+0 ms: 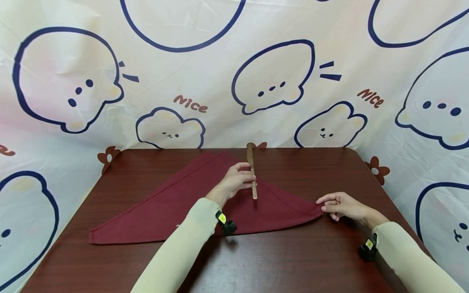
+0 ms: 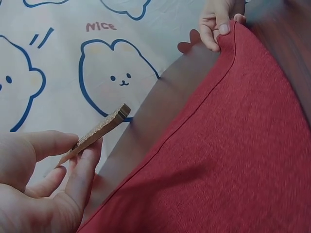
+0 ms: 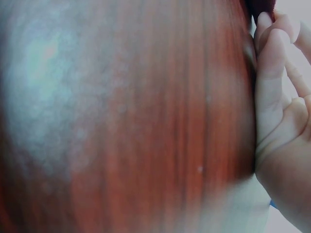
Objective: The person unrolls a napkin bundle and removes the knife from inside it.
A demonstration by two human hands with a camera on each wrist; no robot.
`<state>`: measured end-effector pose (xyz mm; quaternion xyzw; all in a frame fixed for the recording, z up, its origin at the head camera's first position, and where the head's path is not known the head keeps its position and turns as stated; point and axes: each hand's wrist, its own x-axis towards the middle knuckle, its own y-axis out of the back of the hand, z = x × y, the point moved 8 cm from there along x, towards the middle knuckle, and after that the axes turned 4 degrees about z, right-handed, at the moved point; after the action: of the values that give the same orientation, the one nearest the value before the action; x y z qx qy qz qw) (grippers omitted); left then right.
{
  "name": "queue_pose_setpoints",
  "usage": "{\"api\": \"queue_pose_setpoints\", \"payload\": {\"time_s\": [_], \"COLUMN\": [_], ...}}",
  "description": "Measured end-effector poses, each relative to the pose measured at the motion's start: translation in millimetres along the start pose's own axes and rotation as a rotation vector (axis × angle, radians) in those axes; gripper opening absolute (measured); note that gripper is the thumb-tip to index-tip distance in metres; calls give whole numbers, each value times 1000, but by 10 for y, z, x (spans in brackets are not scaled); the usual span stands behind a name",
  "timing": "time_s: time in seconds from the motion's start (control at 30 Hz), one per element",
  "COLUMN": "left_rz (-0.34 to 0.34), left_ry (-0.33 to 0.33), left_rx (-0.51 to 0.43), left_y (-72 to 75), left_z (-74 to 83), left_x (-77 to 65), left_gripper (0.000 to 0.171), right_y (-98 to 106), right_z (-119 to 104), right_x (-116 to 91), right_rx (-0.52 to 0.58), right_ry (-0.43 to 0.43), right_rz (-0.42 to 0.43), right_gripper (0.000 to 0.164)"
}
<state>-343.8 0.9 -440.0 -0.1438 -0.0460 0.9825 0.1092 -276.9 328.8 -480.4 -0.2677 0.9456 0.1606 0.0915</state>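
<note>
A dark red cloth napkin (image 1: pixel 198 203), folded to a triangle, lies with its long edge towards me and its peak near the table's far edge. My left hand (image 1: pixel 236 179) pinches a gold-coloured table knife (image 1: pixel 253 179) by its textured handle, blade pointing away, above the cloth; its shadow falls on the fabric in the left wrist view. With thumb and fingers, my right hand (image 1: pixel 338 205) pinches the napkin's right corner, which is slightly lifted. Only a bit of dark cloth (image 3: pixel 264 6) shows past the right hand's fingertips in the right wrist view.
The dark brown wooden table (image 1: pixel 293 260) is surrounded by a pale hanging cloth (image 1: pixel 216 81) printed with cartoon animals. It drops behind the far edge and along both sides. Small cameras (image 1: pixel 228 226) are strapped to both wrists.
</note>
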Motion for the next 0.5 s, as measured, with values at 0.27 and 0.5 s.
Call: {"api": "queue_pose_setpoints", "payload": {"time_s": [0.27,0.5], "left_rz": [-24,-33], "left_ry": [21,42], "left_rx": [-4,-37], "left_y": [-174,-294], "left_z": [-29,-79], "left_x": [28,93], "left_gripper": [59,59], "right_y": [17,10], "right_z": [15,10], "right_x": [-7,-7], "right_rx": [-14,5], "right_ry": [-2,-4], "right_rz": [11,3], "right_gripper": [36,35]}}
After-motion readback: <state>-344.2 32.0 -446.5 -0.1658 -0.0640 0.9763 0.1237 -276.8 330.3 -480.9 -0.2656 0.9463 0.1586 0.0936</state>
